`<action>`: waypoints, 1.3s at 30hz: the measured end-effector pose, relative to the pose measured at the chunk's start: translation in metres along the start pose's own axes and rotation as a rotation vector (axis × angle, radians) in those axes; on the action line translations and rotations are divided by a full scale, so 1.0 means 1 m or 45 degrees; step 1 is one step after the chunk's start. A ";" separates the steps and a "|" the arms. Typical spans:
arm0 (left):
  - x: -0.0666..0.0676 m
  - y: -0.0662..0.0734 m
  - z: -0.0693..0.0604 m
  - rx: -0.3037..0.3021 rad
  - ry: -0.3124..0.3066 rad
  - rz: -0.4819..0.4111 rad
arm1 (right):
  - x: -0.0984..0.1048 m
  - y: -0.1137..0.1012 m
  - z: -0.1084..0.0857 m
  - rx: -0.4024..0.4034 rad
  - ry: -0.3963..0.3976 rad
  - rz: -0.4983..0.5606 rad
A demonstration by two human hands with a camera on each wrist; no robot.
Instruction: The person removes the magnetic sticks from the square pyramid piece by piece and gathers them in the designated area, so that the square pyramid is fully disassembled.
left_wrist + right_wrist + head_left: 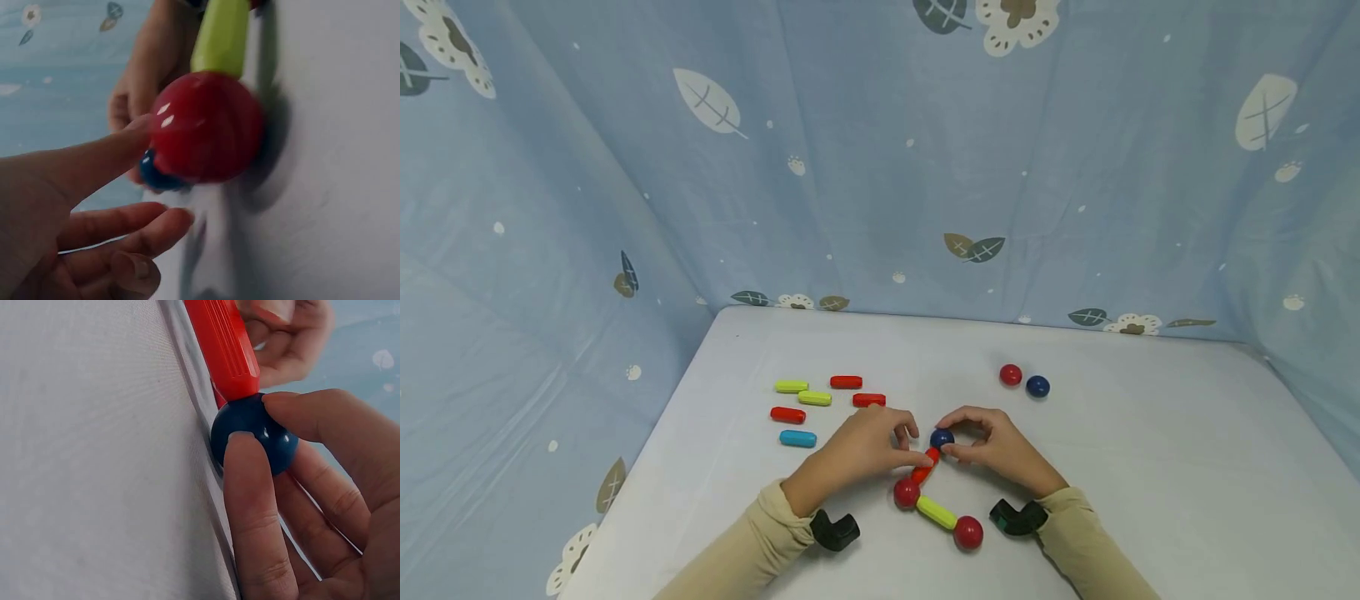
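My right hand [1003,450] pinches a dark blue ball [244,422] between thumb and fingers. The ball meets one end of a red ribbed rod [226,356]. My left hand [861,442] has its thumb against that rod, while its other fingers stand apart from it, loosely bent. At the rod's near end is a red ball [209,128], which hides part of the join in the left wrist view. From this ball a yellow-green rod [937,512] runs to a second red ball [968,533], so the pieces form a bent chain on the table.
Left of the hands lie several loose rods: yellow-green rods [815,398], red rods [787,415] and a blue rod [798,438]. Farther back on the right sit a red ball [1011,375] and a blue ball [1037,387]. A patterned blue curtain [865,167] hangs behind the white table [1150,467].
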State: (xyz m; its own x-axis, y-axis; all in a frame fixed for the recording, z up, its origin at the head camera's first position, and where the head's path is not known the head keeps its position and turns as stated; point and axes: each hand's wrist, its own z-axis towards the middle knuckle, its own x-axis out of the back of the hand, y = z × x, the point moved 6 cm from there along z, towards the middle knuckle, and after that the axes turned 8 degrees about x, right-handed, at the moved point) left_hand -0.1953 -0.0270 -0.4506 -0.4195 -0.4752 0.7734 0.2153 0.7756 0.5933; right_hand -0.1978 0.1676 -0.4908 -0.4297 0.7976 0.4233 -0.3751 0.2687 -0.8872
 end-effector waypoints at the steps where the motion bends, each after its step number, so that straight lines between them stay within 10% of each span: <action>1: -0.004 0.001 0.000 -0.007 -0.026 0.003 | 0.000 0.000 0.000 0.002 0.001 0.003; 39: -0.008 -0.002 0.000 0.035 -0.196 0.003 | -0.001 0.000 0.000 -0.047 -0.023 -0.105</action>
State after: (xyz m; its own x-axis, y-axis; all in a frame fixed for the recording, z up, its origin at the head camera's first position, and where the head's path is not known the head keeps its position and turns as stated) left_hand -0.1922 -0.0251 -0.4575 -0.5498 -0.4057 0.7302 0.1929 0.7888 0.5835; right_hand -0.1974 0.1666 -0.4910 -0.4135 0.7620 0.4984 -0.3798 0.3531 -0.8550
